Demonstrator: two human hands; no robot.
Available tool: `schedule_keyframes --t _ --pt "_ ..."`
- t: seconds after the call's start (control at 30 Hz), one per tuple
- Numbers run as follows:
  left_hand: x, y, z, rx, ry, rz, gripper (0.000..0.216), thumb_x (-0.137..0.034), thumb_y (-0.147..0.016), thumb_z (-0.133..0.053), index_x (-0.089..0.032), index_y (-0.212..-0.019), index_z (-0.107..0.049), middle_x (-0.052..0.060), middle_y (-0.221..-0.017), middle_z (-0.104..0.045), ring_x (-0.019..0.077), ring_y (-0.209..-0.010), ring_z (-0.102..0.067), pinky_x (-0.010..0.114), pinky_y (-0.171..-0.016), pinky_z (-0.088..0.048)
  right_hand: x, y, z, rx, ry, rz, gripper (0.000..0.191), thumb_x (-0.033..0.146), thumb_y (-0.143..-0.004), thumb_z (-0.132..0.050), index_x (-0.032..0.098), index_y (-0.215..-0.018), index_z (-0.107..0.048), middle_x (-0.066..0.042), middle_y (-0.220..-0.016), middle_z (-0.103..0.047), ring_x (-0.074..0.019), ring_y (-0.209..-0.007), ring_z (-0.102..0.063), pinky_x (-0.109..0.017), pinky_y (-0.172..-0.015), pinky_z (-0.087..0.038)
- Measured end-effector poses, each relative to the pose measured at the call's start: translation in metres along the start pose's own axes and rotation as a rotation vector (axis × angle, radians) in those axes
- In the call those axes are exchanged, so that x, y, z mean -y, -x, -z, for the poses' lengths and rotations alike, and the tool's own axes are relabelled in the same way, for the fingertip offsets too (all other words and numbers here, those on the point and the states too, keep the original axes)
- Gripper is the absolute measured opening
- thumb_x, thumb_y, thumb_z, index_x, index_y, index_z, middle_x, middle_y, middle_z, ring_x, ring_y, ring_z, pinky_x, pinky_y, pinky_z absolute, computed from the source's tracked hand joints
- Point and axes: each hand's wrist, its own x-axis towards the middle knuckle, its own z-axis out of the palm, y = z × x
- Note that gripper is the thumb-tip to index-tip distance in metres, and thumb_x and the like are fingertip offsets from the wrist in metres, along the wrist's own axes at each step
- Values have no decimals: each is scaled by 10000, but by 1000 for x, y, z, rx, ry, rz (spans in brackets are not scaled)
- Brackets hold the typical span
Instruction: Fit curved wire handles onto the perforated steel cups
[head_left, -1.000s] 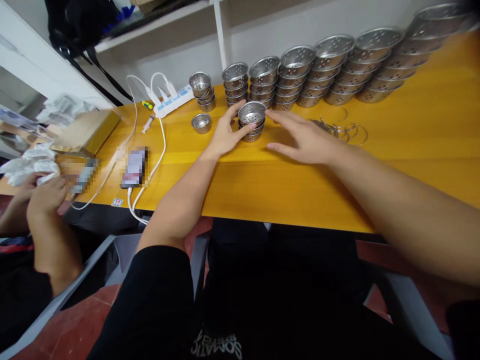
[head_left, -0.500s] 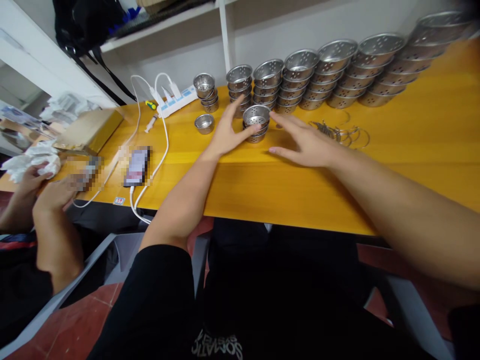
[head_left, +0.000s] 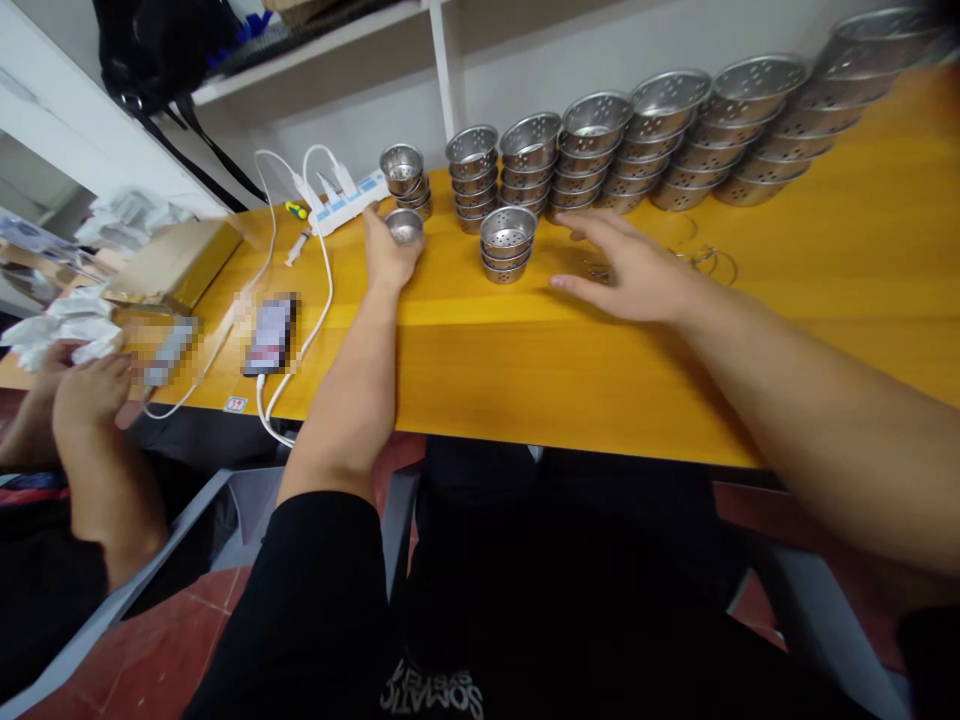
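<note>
A small perforated metal cup (head_left: 406, 228) sits on the table with my left hand (head_left: 390, 262) around it, fingers on its left side and thumb at its right. To the right stands a short stack of similar cups (head_left: 508, 232), touched by neither hand. My right hand (head_left: 619, 265) hovers just right of that stack, thumb and fingers apart, holding nothing. Behind my right hand lies a loose bunch of thin metal rings (head_left: 709, 264), partly hidden by it. A small cup stack (head_left: 402, 170) rises behind the single cup.
Tall stacks of perforated cups (head_left: 596, 125) line the back of the yellow table (head_left: 540, 380). On the left are a white power strip (head_left: 349, 203), a syringe (head_left: 298, 248), charging cables and a phone (head_left: 270, 335). Another person's hands (head_left: 90, 390) are at far left beside a cardboard box (head_left: 176, 265).
My left hand has moved left from the short cup stack to the single cup and closed around it. My right hand has drawn slightly away from the stack.
</note>
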Motion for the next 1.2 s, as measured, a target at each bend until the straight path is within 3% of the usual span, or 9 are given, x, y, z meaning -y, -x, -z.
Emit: schedule_keyframes --t 0.1,0.2,0.3,0.47,0.6,0.73,0.83,0.93,1.2 --pt "-61 7 8 -118 34 16 1000 -824 -1033 -1020 -360 -1770 -527 67 -1844 -725 345 -1916 -527 596 -1696 -394 8 -1 3 -57 11 27 885 943 -1219 -678 502 -1982 -592 -59 -1986 -632 -529 -1803 -616 -873 -1576 -462" --pt "-110 21 5 -82 9 -112 973 -783 -1009 -1061 -396 -1729 -532 101 -1898 -652 421 -1939 -500 642 -1659 -453 23 -3 5 -140 9 74 737 888 -1257 -667 529 -1900 -682 -77 -1882 -719 -502 -1609 -762 -854 -1461 -596" --pt "-132 37 -13 -8 -20 -389 916 -846 -1026 -997 -411 -1706 -561 128 -1839 -667 468 -1858 -567 700 -1621 -472 41 -5 3 -184 -13 146 670 835 -1279 -694 428 -1803 -787 -138 -1710 -802 -429 -1249 -875 -812 -1261 -724" --pt "-143 53 -50 133 -54 -676 807 -833 -1188 -725 -428 -1834 -459 129 -1838 -609 435 -1826 -619 666 -1576 -511 64 -7 -7 -105 -166 151 729 855 -1257 -732 357 -1783 -808 -187 -1682 -771 -342 -990 -840 -689 -1035 -787" --pt "-142 54 -68 110 8 -864 692 -561 -1222 -568 -390 -1862 -369 135 -1758 -592 389 -1727 -703 629 -1449 -605 69 -8 -13 -18 -230 85 703 934 -1219 -731 358 -1581 -908 -167 -1487 -815 -367 -1036 -821 -647 -997 -768" --pt "-134 50 -73 201 -64 -768 716 -472 -1208 -588 -419 -1892 -385 139 -1847 -563 419 -1824 -620 675 -1525 -515 73 -10 -8 -66 -315 -29 654 1015 -1160 -768 391 -1269 -927 -128 -1268 -846 -375 -1043 -783 -625 -1007 -728" --pt "-130 48 -72 233 -118 -705 731 -447 -1236 -569 -440 -1947 -400 134 -1904 -536 436 -1896 -549 727 -1572 -447 76 -13 3 -157 -363 -148 759 1106 -1071 -814 350 -1093 -876 -99 -1053 -823 -321 -897 -729 -554 -920 -666" --pt "-133 49 -71 247 -135 -717 693 -440 -1273 -554 -440 -1957 -441 144 -1905 -539 427 -1909 -536 730 -1590 -424 75 -17 12 -133 -452 -260 867 1176 -967 -863 309 -970 -851 -87 -901 -823 -289 -833 -723 -501 -888 -623" --pt "-144 55 -72 268 -178 -748 602 -484 -1350 -437 -391 -1943 -482 194 -1872 -579 449 -1871 -580 813 -1543 -484 71 -14 12 -80 -896 -424 732 884 -706 -1270 273 -924 -930 -83 -1004 -918 -233 -971 -861 -412 -1072 -753"
